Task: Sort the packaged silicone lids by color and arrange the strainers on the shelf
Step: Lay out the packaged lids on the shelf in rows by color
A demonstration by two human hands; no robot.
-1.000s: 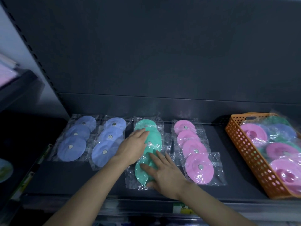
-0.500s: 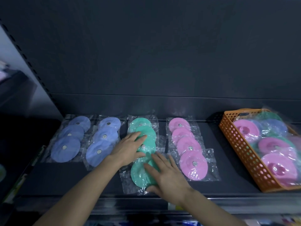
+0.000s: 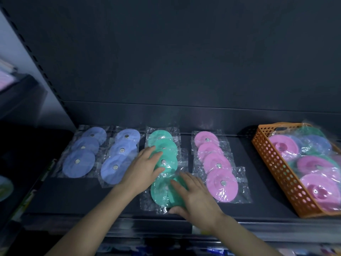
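Packaged silicone lids lie in rows on a dark shelf (image 3: 73,196): two blue rows (image 3: 79,161) (image 3: 120,156) at the left, a green row (image 3: 162,143) in the middle, a pink row (image 3: 217,165) to its right. My left hand (image 3: 142,169) rests flat with straight fingers on the middle green lids. My right hand (image 3: 191,194) lies with spread fingers on the front green lid (image 3: 160,193), its thumb at the packet's near edge.
An orange perforated basket (image 3: 280,174) at the right end of the shelf holds several more pink, blue and green packaged lids. The shelf's back panel rises behind the rows. Another dark shelf unit stands at the far left.
Both hands stay on the green row. My left hand's fingers have spread a little over the green lids, and my right hand has barely shifted on the front one.
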